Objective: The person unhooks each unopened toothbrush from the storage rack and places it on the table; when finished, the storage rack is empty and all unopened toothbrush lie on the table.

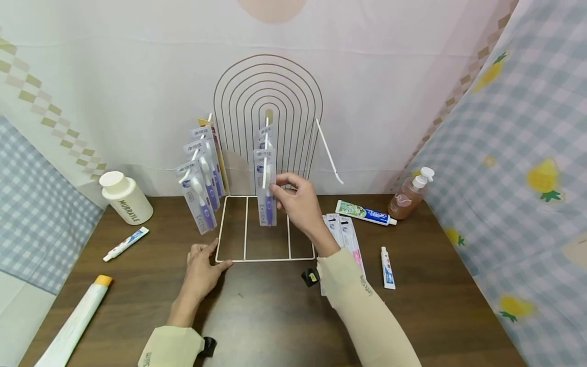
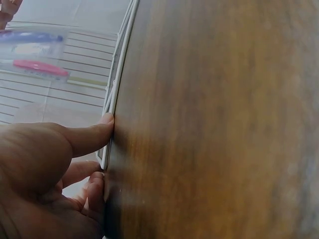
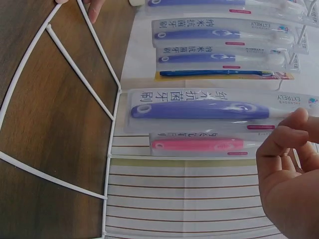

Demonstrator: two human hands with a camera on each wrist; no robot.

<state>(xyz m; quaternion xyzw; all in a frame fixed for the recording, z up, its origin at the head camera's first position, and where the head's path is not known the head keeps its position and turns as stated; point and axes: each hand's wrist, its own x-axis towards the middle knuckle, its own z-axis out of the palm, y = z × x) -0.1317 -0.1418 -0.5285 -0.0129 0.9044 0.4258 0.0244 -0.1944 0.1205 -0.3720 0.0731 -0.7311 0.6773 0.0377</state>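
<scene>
Head view shows your right hand [image 1: 298,201] pinching the purple toothbrush pack [image 1: 266,188] hanging on the middle peg of the wire rack [image 1: 268,257], near the counter's back edge. Keep that pinch high on the card and slide the pack straight along the peg, so it does not snag the pink pack [image 3: 199,145] behind it. Your left hand [image 1: 204,270], fingers straight, presses the rack's front left corner; keep it there for steadiness. Loose packs [image 1: 348,234], a toothpaste tube [image 1: 364,212] and a pump bottle [image 1: 409,194] crowd your right forearm.
</scene>
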